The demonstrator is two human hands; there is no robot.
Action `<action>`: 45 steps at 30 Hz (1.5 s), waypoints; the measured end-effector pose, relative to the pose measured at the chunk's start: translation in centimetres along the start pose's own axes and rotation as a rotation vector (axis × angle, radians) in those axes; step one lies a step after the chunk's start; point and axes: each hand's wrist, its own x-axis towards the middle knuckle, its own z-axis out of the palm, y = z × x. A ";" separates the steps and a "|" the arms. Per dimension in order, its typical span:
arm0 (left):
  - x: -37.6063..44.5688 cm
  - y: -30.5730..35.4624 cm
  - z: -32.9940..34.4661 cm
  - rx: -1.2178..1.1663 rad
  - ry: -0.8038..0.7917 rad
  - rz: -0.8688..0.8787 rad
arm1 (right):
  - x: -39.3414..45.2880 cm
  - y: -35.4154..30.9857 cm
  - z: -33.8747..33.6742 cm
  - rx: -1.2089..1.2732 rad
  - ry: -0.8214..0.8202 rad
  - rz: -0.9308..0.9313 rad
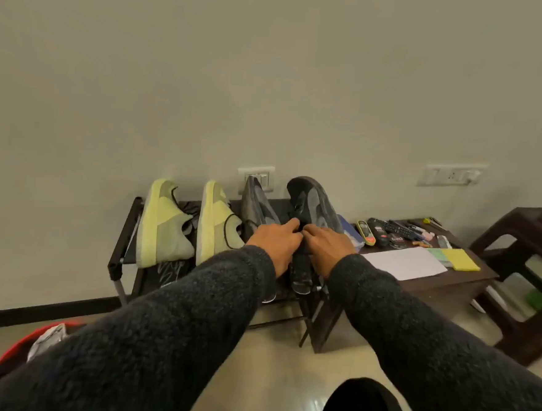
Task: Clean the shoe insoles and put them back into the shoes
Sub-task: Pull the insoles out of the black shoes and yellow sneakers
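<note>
Hands meet over the right-hand dark grey shoe (pixel 311 205), which stands toe-up against the wall on the top shelf of a dark shoe rack (pixel 122 243). Your left hand (pixel 275 241) and right hand (pixel 326 244) reach in side by side, both in dark fleece sleeves, their fingertips nearly touching at the shoe's opening. Your left fingers (pixel 289 224) curl down onto the dark tongue area; your right fingers (pixel 314 229) bend over the same spot from the other side. Whether either hand truly pinches anything there, you cannot tell, because the material under the fingertips is dark and partly hidden by the knuckles. A dark strip, perhaps an insole or the shoe's heel part (pixel 302 271), hangs down between your two wrists, below the fingers; its nature is unclear.

Just left of it stands the matching grey shoe (pixel 256 209), also toe-up, its lower part behind your left hand. Further left, two pale yellow-green sneakers (pixel 162 223) lean the same way on the shelf.

Right of the rack, a low brown table (pixel 450 282) carries a white sheet of paper (pixel 403 262), a yellow notepad (pixel 460 259) and several remote controls (pixel 383 234). A brown plastic stool (pixel 523 242) stands at far right.
</note>
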 end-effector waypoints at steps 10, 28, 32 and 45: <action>6.1 -0.3 0.0 0.334 -0.303 0.127 | 2.1 2.3 -1.8 -0.496 -0.242 -0.339; 5.4 -2.2 -4.1 0.108 -0.011 -0.023 | -0.9 4.4 -2.5 -0.249 -0.108 0.073; 3.5 -1.9 -5.7 0.014 0.136 -0.004 | -3.5 4.8 -4.6 -0.118 0.000 0.206; -3.3 -1.0 -6.9 -0.325 0.297 -0.037 | -12.5 5.9 -11.4 0.168 -0.008 0.407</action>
